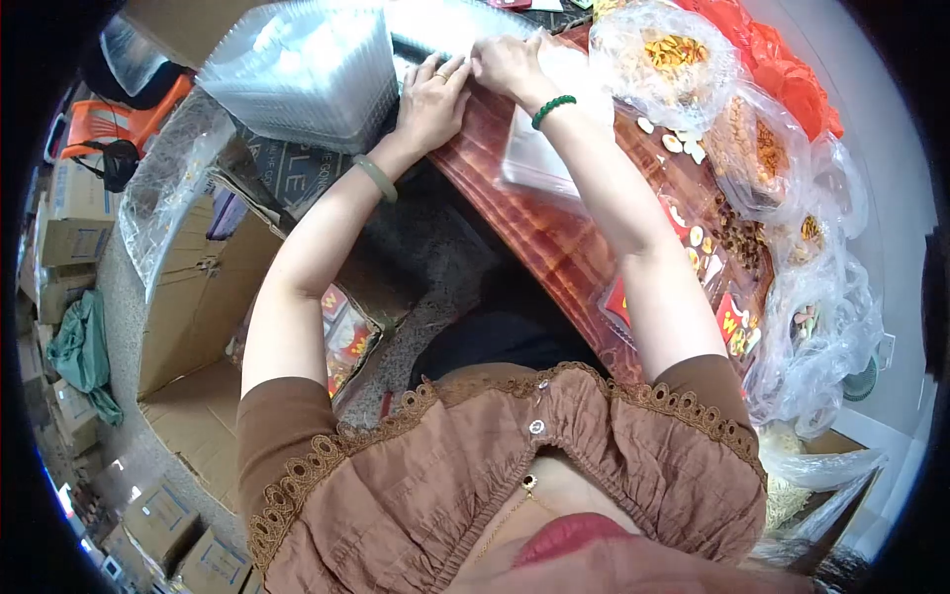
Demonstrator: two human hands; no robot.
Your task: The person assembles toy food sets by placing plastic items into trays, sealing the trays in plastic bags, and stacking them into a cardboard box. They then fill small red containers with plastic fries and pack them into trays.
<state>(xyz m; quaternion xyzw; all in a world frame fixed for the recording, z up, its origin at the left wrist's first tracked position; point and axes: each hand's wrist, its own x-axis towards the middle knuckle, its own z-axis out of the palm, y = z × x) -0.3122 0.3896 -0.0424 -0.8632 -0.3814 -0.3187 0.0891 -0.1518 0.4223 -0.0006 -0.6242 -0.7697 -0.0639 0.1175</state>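
At the table's far end, my left hand (432, 107), with a ring and a pale bangle at the wrist, has its fingers stretched forward. Its fingertips meet shiny clear plastic (435, 25). My right hand (507, 67), above a green beaded bracelet, has curled fingers close by the left fingertips; what they pinch, if anything, is hidden. Left of my hands stands a tall stack of clear plastic trays (317, 84). Under my right wrist lies a pile of white, see-through sheets or bags (539, 153).
On the reddish wooden table (524, 243) lie red-and-yellow packets (734, 322) and small white-and-yellow pieces (683, 144). Plastic bags of small pieces (678, 59) line the right side. An open cardboard box (203, 307) stands at left, near an orange chair (124, 124) and stacked cartons (79, 223).
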